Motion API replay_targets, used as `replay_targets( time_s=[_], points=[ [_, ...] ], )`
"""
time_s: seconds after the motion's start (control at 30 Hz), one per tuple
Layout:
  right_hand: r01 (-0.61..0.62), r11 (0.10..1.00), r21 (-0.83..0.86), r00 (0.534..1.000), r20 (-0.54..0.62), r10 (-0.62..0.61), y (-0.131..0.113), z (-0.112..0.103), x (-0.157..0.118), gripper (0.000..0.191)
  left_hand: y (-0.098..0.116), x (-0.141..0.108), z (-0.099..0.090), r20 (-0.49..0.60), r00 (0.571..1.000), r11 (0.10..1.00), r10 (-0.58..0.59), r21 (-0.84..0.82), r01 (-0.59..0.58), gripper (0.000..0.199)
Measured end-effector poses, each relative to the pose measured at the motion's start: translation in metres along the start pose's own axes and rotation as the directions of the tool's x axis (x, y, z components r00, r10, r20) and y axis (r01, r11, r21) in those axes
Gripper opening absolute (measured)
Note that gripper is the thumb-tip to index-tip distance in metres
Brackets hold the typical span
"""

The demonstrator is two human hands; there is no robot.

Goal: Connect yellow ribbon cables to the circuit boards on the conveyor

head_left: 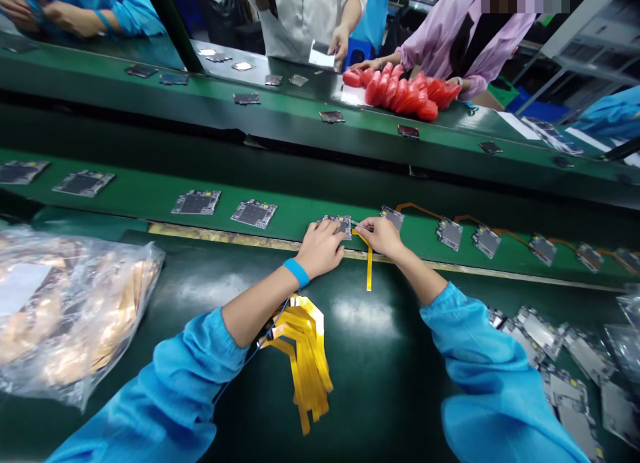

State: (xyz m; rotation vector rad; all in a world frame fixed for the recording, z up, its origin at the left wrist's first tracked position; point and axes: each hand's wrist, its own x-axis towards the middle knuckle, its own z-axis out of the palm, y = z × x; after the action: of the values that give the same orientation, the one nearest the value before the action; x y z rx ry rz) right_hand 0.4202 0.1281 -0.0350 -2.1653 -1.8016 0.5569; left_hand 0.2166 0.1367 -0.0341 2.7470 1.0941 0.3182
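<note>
On the green belt (145, 206) lies a circuit board (343, 224), partly covered by my left hand (323, 248). The fingers of that hand are bent over the board and hold it down. From the right, my right hand (381, 236) pinches the end of a yellow flex cable (369, 269) at the board's edge. The cable's tail hangs down over the belt's near edge. Something thin and grey shows by the right fingertips, too small to make out. A blue wrist strap (297, 273) circles my left wrist. Below my left forearm rests a bundle of yellow flex cables (310, 363).
More boards (254, 213) lie along the belt on the left; those on the right, like one board (450, 233), have orange cables. A plastic bag of flex cables (70, 309) sits left, stacked boards (570, 389) right. Across the line, people work near red bundles (400, 93).
</note>
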Motion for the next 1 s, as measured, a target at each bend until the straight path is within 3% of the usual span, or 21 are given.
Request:
replay_targets(
  time_s=[0.3, 0.53, 0.73, 0.9, 1.0],
  points=[
    [0.004, 1.0, -0.014, 1.0, 0.031, -0.004, 0.004, -0.007, 0.006, 0.015, 0.013, 0.004, 0.003, 0.036, 0.999, 0.996, 0.029, 0.08, -0.031, 0.036],
    [0.012, 0.998, -0.067, 0.999, 0.037, -0.009, 0.01, -0.012, -0.001, 0.018, 0.031, 0.009, 0.009, 0.037, 0.998, 0.979, 0.041, 0.197, -0.048, 0.05],
    [0.1, 0.981, -0.167, 0.995, 0.0, -0.102, 0.014, -0.02, -0.008, 0.04, 0.04, 0.012, 0.013, 0.027, 0.999, 0.974, 0.041, 0.223, -0.046, 0.046],
    [0.111, 0.978, -0.174, 0.993, 0.045, -0.105, 0.017, -0.021, -0.009, 0.022, 0.046, 0.015, 0.012, 0.042, 0.999, 0.978, 0.023, 0.207, -0.031, 0.047],
    [0.105, 0.969, -0.223, 0.994, 0.037, -0.099, 0.021, -0.021, -0.01, 0.021, 0.048, 0.015, 0.011, 0.069, 0.997, 0.974, 0.043, 0.22, -0.058, 0.046]
  ],
)
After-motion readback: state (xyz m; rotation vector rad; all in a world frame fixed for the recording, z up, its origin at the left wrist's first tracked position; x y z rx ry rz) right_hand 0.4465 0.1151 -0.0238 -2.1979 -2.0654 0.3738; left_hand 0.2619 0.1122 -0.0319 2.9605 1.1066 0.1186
